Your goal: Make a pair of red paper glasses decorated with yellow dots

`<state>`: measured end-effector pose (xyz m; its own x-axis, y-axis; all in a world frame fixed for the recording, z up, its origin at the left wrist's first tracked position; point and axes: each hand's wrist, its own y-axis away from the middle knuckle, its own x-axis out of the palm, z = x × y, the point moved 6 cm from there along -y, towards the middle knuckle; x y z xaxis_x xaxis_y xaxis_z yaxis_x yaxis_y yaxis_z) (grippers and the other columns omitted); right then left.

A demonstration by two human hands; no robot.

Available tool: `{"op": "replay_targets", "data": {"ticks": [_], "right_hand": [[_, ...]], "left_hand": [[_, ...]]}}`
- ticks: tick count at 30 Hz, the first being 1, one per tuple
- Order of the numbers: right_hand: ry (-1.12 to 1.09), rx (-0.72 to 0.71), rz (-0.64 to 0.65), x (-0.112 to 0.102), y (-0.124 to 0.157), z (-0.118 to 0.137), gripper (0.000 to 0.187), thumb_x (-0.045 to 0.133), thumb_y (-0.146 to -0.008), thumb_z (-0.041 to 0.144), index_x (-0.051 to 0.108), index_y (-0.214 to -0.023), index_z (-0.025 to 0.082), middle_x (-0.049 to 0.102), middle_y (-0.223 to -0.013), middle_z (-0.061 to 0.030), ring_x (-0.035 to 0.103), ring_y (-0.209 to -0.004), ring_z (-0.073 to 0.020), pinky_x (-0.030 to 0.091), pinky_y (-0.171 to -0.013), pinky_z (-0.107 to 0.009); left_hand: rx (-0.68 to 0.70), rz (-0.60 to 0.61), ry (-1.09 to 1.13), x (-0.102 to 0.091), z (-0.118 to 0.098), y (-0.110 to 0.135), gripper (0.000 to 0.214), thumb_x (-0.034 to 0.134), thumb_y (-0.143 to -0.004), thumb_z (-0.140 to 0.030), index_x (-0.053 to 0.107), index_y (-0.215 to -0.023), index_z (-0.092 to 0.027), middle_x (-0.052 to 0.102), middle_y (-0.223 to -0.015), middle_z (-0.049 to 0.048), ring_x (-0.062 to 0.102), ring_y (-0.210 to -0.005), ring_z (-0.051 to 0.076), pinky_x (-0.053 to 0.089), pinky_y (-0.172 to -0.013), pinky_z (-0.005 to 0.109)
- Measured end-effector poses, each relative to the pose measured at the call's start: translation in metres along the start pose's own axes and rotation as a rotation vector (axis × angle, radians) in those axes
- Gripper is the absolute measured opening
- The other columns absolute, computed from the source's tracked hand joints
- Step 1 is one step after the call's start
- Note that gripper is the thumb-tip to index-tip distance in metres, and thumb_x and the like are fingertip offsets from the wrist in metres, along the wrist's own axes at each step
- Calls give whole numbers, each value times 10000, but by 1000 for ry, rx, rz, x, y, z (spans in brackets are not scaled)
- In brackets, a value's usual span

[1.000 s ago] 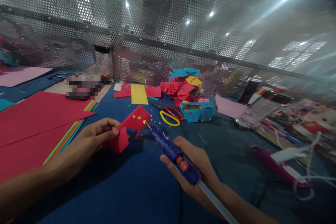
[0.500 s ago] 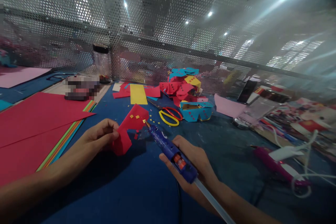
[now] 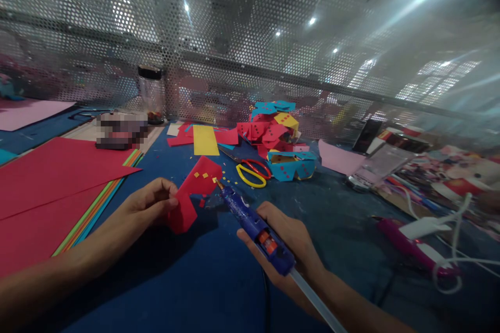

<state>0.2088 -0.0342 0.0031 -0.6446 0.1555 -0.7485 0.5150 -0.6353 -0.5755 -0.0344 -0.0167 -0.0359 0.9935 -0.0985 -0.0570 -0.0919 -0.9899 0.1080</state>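
Between the thumb and fingers of my left hand (image 3: 156, 203) is the edge of a red paper cutout (image 3: 187, 190), shaped like half of a pair of glasses. Small yellow paper squares (image 3: 205, 175) sit in a row along its upper arm. My right hand (image 3: 287, 234) is wrapped round a blue glue gun (image 3: 250, 218), with a clear glue stick (image 3: 316, 299) poking out of its back end. The gun's nozzle is at the last yellow square, near the cutout's right edge. Tiny yellow squares lie scattered on the blue table just beyond.
Scissors (image 3: 252, 174) with red and yellow handles lie behind the gun, beside blue paper glasses (image 3: 291, 166) and a pile of paper pieces (image 3: 269, 130). Coloured sheets (image 3: 58, 177) cover the left. A magenta glue gun (image 3: 416, 247) with a white cord lies right.
Almost nothing differs. Both hands, the red cutout and the glue gun keep nearly the same place, with the nozzle still at the last yellow square.
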Motion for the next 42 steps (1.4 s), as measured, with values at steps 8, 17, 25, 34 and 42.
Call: {"op": "replay_targets", "data": {"ticks": [8,17,25,34,42], "right_hand": [[-2,-34,-20,3,1,-5,121,574,-844,165,486,-895,229,570,-735,28,494,-515,-103,319,-482,-228],[-1,-14,24,1,0,-3,176,604,-840,138,474,-915,231,562,-756,36,499,-531,-99,338,-509,-224],[27,7,30,3,2,-5,183,608,-827,139,481,-916,236,577,-762,41,501,-520,-96,327,-510,-229],[30,27,25,1,1,-3,138,593,-849,160,484,-889,234,586,-743,38,513,-520,-94,330,-504,-223],[25,45,74,1,1,-2,171,615,-847,135,493,-922,227,576,-764,34,545,-575,-105,366,-545,-222]], "left_hand": [[12,12,25,2,-3,1,251,714,-802,-450,577,-807,-240,649,-693,-14,591,-638,188,422,-583,279],[-16,42,-10,5,-4,1,277,666,-837,-478,535,-838,-234,637,-724,-22,592,-686,185,449,-659,300],[-5,61,-12,5,-4,1,283,658,-854,-488,533,-860,-234,629,-722,-35,590,-688,171,444,-662,287],[7,58,12,4,-3,1,252,667,-848,-449,550,-848,-226,651,-733,-20,595,-669,170,452,-639,283],[-3,50,11,6,-5,3,265,678,-830,-459,548,-833,-229,642,-716,-25,591,-660,165,459,-640,279]]}}
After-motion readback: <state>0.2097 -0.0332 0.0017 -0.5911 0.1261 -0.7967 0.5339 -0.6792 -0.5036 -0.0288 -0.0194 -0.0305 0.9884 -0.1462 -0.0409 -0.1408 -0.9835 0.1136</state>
